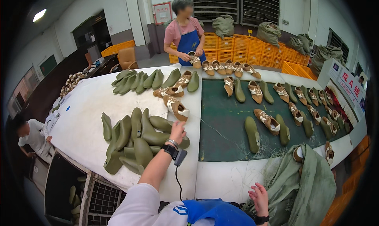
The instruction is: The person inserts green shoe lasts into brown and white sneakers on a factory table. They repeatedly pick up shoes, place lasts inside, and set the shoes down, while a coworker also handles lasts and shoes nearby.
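My left hand (177, 133) reaches over the white table (90, 96), fingers extended toward the heel of a brown-and-white sneaker (176, 109); whether the fingertips touch it I cannot tell. Beneath and beside that wrist lies a heap of olive-green shoe lasts (144, 151). My right hand (259, 198) is raised at the table's near edge, fingers apart and holding nothing. Just right of it, a green woven sack (312, 182) drapes over the edge, with a shoe (299, 154) showing at its mouth.
A dark green belt (221, 123) carries sneakers paired with green lasts, running right toward a white machine housing (343, 80). Across the table a person in a blue apron (189, 44) handles a sneaker (194, 60). More lasts (138, 81) stand in a row at the far left.
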Available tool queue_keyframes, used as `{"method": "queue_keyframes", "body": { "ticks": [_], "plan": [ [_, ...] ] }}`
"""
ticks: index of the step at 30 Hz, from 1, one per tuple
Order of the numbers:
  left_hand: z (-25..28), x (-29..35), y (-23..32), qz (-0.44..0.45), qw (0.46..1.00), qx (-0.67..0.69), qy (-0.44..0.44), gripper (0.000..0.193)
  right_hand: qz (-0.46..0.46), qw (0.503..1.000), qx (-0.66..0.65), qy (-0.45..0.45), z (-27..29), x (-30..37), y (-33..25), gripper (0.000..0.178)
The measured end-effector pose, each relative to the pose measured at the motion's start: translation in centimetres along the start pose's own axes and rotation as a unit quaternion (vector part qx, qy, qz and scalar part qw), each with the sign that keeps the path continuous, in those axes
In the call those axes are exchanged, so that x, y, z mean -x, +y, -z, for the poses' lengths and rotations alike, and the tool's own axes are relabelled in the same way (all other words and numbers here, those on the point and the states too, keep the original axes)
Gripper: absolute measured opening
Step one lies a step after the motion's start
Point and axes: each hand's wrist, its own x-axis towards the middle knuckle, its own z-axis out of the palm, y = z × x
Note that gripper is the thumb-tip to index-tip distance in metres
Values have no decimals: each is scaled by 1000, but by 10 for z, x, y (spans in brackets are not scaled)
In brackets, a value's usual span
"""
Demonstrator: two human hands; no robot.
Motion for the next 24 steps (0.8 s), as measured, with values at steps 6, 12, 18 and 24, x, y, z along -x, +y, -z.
{"method": "queue_keyframes", "body": {
  "ticks": [6, 12, 18, 24],
  "plan": [
    [16, 11, -50, -155, 940, -301, -53, 36, -25, 997, 71, -34, -2, -8, 1, 31],
    [44, 1, -48, -218, 646, -726, 90, 49, -12, 989, 129, -66, -6, -10, 3, 28],
    [38, 2, -59, -218, 596, -773, 23, 47, -14, 986, 149, -74, -2, -8, 13, 28],
    [10, 89, -101, -370, 523, -705, -305, 43, 53, 967, 207, -141, -31, -33, 13, 27]
  ]
}}
